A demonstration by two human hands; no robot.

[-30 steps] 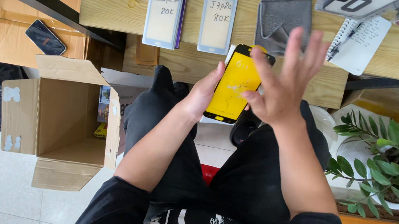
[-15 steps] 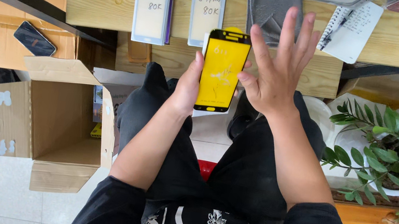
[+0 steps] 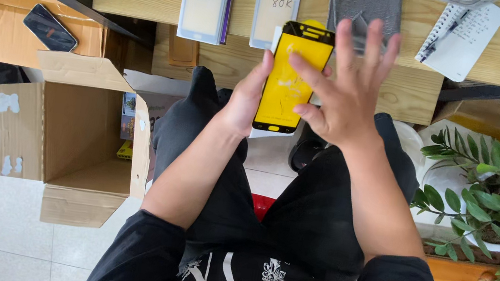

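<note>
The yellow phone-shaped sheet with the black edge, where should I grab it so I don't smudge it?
Pinch the yellow sheet by its long black side edges, as the left hand does now from the left. It is flat, thin and upright, so the narrow borders give a grip while the wide yellow face stays untouched. The right hand is open beside it, fingers spread.

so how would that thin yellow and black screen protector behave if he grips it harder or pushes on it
The screen protector looks like a thin flat sheet, so probably light and stiff, and likely to crack if bent. The left hand holds it only by one long edge, so it may slip. The right hand is spread open beside it, fingers loose.
</note>
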